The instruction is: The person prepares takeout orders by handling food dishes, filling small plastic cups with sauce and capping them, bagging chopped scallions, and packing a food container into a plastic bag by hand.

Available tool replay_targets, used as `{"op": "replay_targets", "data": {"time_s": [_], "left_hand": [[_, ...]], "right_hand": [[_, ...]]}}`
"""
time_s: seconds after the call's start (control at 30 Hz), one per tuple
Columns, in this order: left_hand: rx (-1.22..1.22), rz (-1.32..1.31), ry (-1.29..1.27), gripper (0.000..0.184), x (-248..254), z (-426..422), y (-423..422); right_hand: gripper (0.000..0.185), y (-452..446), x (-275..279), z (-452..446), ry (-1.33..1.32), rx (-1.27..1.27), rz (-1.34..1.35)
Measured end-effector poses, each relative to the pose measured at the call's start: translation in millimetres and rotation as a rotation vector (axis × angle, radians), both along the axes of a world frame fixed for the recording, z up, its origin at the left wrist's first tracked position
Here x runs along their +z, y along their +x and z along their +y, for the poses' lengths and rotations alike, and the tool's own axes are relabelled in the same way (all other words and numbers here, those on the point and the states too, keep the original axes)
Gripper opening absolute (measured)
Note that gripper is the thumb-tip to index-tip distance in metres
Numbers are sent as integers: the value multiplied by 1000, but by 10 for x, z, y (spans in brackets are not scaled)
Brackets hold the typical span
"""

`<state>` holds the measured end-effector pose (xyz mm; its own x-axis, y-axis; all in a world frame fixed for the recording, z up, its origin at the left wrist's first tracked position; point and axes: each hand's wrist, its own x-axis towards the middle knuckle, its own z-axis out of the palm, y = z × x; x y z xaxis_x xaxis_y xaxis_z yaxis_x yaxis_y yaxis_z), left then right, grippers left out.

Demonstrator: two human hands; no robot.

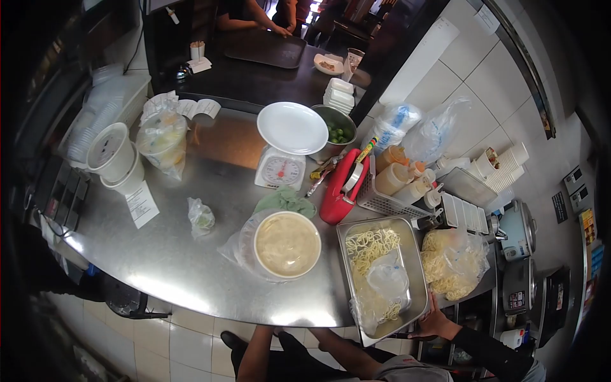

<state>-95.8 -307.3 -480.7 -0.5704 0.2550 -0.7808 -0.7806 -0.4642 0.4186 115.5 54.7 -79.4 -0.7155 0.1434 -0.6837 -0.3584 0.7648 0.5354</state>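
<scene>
My left hand (263,332) and my right hand (321,337) hang low at the front edge of the steel table; the edge hides most of their fingers, so what they hold, if anything, cannot be made out. Just beyond the edge stands a round white tub (287,244) of pale, cloudy contents, with a clear plastic bag (239,244) around its side. To the right, a steel tray (417,280) contains yellow noodles (374,248) and clear plastic bags (387,278). Another person's hand (435,322), below a black sleeve, touches the tray's near right corner.
Behind the tub are a green cloth (286,201), a kitchen scale (280,168) with a white plate, and a red tape dispenser (342,191). Bagged noodles (455,261) lie right; sauce bottles (398,177) fill a basket. A small bag (200,217) and white tubs (118,153) stand left.
</scene>
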Motion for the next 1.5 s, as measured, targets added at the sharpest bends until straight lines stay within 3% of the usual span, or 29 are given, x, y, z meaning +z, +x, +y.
{"op": "replay_targets", "data": {"time_s": [0.07, 0.1, 0.2, 0.27, 0.3, 0.37, 0.4, 0.43, 0.47, 0.57, 0.67, 0.8, 0.9, 0.97, 1.03, 1.07, 1.13, 1.2, 1.3, 1.33, 1.43, 1.5], "left_hand": [[124, -4, 168, 57, 143, -93, 62], [186, -2, 253, 57, 209, -165, 99], [296, 19, 575, 57, 498, -465, 191], [221, -14, 737, 62, 898, -706, 216], [186, -42, 817, 65, 1098, -793, 200], [19, -81, 600, 51, 1196, -923, 232], [-62, -128, 522, 51, 1261, -1054, 258], [-140, -186, 448, 51, 1330, -1199, 298], [-176, -177, 435, 51, 1390, -1339, 360], [-277, -140, 264, 52, 1444, -1795, 464], [-334, 72, 79, 55, 2164, -2221, 608], [-371, 136, 97, 58, 2464, -2718, 789], [-368, 172, 131, 58, 2868, -2983, 891], [-309, 251, 62, 58, 2941, -3151, 955], [-205, 296, 33, 64, 2969, -3411, 972], [-137, 315, 32, 65, 2896, -3566, 1029], [-46, 392, 25, 66, 2923, -3857, 1055], [-3, 476, 26, 66, 3160, -3978, 1165], [268, 637, 145, 67, 3309, -4023, 1284], [400, 652, 574, 59, 3227, -4088, 1288], [1001, 809, 757, 48, 3314, -3972, 1221], [887, 787, 727, 40, 3175, -4013, 1171]], "right_hand": [[89, -153, -61, -270, 62, 1, 122], [77, -313, -265, -511, -80, -99, 301], [44, -1045, -1724, -1830, -863, -391, 906], [23, -1274, -2689, -2583, -1115, -493, 1094], [25, -1152, -3163, -2578, -1356, -717, 1078], [43, -1117, -2715, -2815, -1296, -792, 1245], [49, -1110, -2573, -2893, -1412, -890, 1206], [46, -1051, -2724, -2941, -1444, -945, 1212], [45, -1002, -2622, -3061, -1638, -1324, 1112], [50, -913, -2215, -3279, -1867, -1722, 467], [52, -892, -1931, -3504, -1953, -1692, 51], [61, -982, -1791, -3975, -1959, -1604, 15], [56, -1170, -1704, -4344, -2179, -1758, -16], [45, -1349, -1604, -4483, -2334, -1653, -333], [34, -1535, -1709, -4607, -2229, -1492, -420], [33, -1672, -1879, -4555, -2512, -1287, -848], [32, -2013, -1724, -4784, -2690, -1090, -843], [32, -1919, -917, -4995, -2466, -1198, 69], [33, -1978, -479, -5208, -2655, -1303, -48], [34, -1992, -363, -5273, -2731, -1351, -94], [36, -2033, -104, -5361, -2842, -1388, -189], [32, -2039, -16, -5395, -2904, -1355, -201]]}}
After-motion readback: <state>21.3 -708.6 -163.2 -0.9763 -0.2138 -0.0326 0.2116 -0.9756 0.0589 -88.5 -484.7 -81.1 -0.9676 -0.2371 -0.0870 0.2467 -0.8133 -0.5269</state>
